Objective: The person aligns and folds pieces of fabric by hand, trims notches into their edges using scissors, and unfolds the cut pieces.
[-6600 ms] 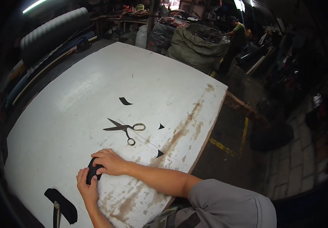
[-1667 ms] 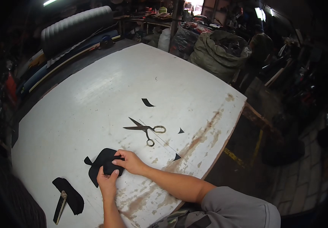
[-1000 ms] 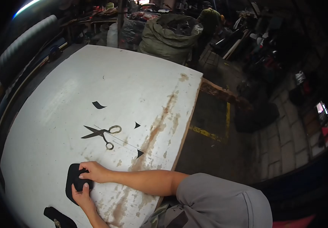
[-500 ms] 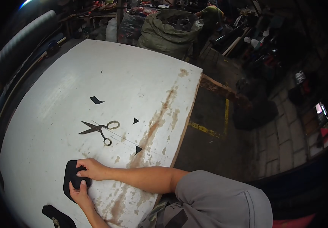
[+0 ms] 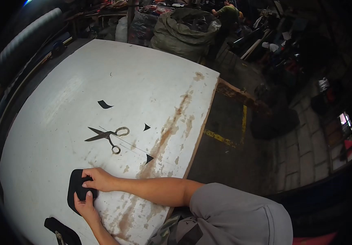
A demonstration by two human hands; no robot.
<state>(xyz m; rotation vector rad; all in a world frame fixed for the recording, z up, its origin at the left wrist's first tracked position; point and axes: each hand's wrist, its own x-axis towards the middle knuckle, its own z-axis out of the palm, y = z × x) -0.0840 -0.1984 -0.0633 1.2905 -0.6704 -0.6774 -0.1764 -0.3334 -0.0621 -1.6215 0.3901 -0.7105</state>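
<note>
A black, flat piece with rounded corners (image 5: pixel 74 185) lies at the near side of the white table; it looks like fabric or foam, but I cannot tell which. My right hand (image 5: pixel 98 179) grips its upper right part, fingers bent over the edge and thumb on top. Lower down, my left hand (image 5: pixel 87 206) holds the same piece near its lower right edge, with thumb and finger pressed on it. Beyond my hands, open-bladed scissors (image 5: pixel 107 135) rest on the table. A second black piece (image 5: pixel 63 232), with a metallic-looking object on it, sits at the lower left.
Small black scraps (image 5: pixel 104 104) are scattered across the stained white table (image 5: pixel 61 134). A large green sack (image 5: pixel 180 36) stands past the far edge, with another person (image 5: pixel 227 16) behind it. Rolled material (image 5: pixel 29 38) lies along the left side. Yellow lines (image 5: pixel 221 138) mark the floor.
The view has shifted slightly. Both hands stay on the black piece in almost the same pose, and the scissors and scraps lie as before.
</note>
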